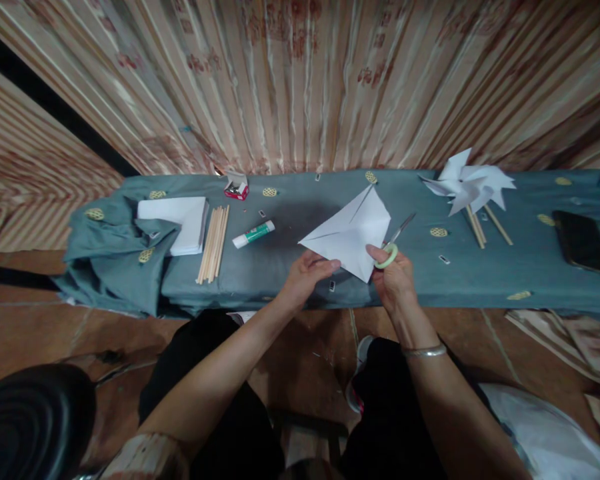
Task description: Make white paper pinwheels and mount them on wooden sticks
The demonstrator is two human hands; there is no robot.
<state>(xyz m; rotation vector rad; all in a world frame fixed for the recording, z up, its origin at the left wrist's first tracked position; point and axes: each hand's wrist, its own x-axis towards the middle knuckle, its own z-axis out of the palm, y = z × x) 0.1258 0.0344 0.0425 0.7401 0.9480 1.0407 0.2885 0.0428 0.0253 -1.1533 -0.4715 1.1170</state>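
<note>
A white paper square [356,235] with slits cut in from its corners is held up over the bench by both hands. My left hand [307,277] pinches its lower left edge between thumb and fingers. At the right, my right hand [393,270] grips the paper's edge with its thumb and also has the scissors [391,255] hooked on it by a pale green handle. The scissors' blades point up and to the right, away from the paper. Part of the scissors is hidden by the fingers.
On the cloth-covered bench [300,287] lie a glue stick [254,234], wooden sticks [213,243], folded white paper [193,223] and a small red box [237,187]. To the right are white paper pinwheels [467,183] on sticks and a phone [583,241]. A black round stool [35,420] stands lower left.
</note>
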